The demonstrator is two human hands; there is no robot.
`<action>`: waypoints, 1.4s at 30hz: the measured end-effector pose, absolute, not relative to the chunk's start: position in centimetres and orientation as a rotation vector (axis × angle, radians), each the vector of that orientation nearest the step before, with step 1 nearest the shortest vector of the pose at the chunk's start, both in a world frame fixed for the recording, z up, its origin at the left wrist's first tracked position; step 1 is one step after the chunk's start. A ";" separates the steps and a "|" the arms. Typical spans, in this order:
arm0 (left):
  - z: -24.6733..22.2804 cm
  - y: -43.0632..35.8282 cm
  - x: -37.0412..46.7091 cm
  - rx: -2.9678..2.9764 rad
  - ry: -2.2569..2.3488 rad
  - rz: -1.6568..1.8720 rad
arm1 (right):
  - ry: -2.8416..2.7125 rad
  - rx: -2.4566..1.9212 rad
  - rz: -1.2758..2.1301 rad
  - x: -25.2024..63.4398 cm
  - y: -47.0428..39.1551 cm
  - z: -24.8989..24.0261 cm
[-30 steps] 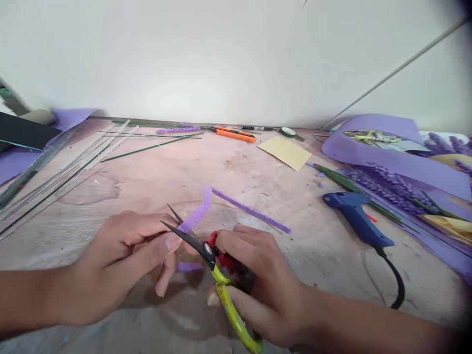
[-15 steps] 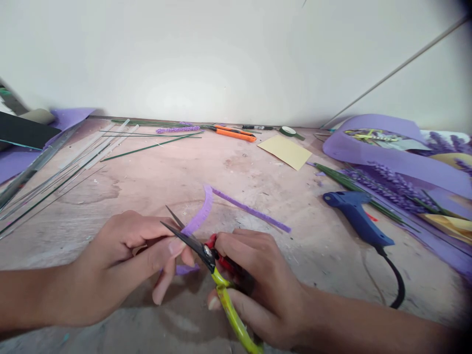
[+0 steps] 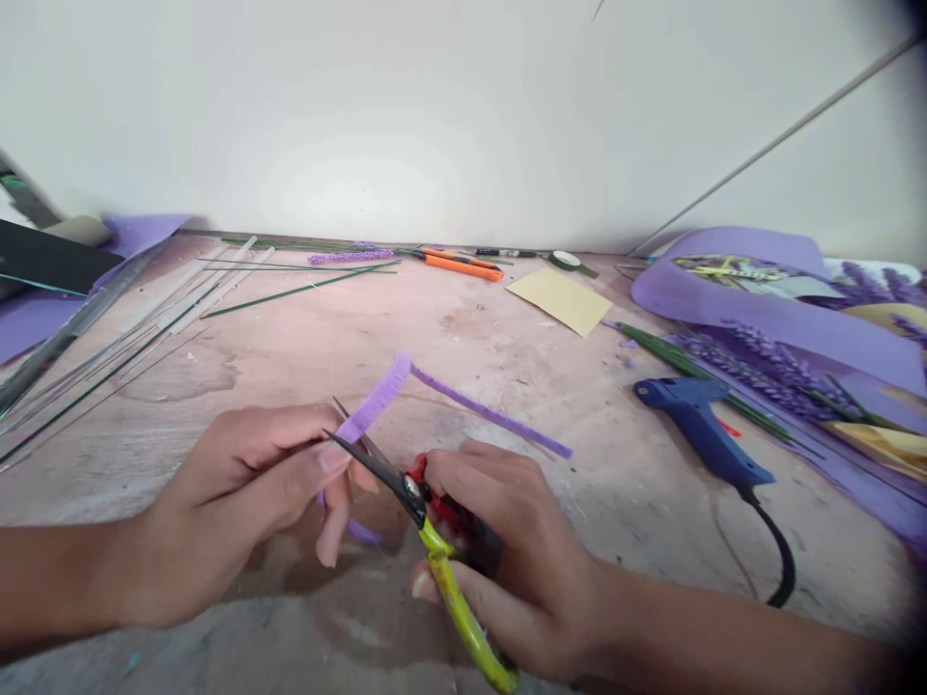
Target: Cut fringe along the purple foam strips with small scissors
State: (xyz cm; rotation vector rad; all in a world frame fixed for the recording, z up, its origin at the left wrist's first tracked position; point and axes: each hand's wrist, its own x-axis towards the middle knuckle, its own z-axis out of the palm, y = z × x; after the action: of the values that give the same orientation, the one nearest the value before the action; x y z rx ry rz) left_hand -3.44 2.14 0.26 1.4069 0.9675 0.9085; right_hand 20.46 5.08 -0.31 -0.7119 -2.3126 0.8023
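A narrow purple strip [image 3: 379, 394] with small cuts along its edge is pinched between the thumb and fingers of my left hand [image 3: 267, 492]. Its far part folds over and trails right along the table, and another end hangs below my fingers. My right hand [image 3: 518, 560] is wrapped around the handles of scissors [image 3: 412, 487] with yellow-green and red grips. The dark blades stand slightly apart at the strip, beside my left thumb tip. My palm hides part of the red handle.
A blue glue gun [image 3: 699, 425] with a black cord lies right, near purple flower stems [image 3: 768, 362] and purple sheets [image 3: 731, 309]. A yellow card [image 3: 561, 301], green tape [image 3: 569, 261] and an orange-handled tool [image 3: 462, 264] lie at the back. Thin wires and clear sticks [image 3: 217, 280] lie left.
My left hand and the strip have shifted slightly left, with more of the cut strip showing beyond the blades. The scissor blades have closed a little.
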 end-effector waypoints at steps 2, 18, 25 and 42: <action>0.4 2.2 -3.4 1.442 0.956 0.902 | -2.331 -0.717 0.782 20.4 5.1 -0.3; 0.5 2.3 -3.3 1.550 0.917 0.901 | -2.377 -0.660 0.729 20.8 5.0 -0.7; 0.7 2.3 -3.2 1.630 0.932 0.930 | -2.372 -0.660 0.734 20.7 5.0 -0.8; 0.3 2.0 -3.4 1.489 0.993 0.978 | -2.298 -0.709 0.838 20.6 4.9 -0.5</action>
State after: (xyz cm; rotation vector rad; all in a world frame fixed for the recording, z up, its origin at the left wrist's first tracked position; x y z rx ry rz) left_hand -3.44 2.03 0.29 1.4887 0.9934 0.9785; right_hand 20.64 4.93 -0.50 -0.7088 -2.2977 0.8382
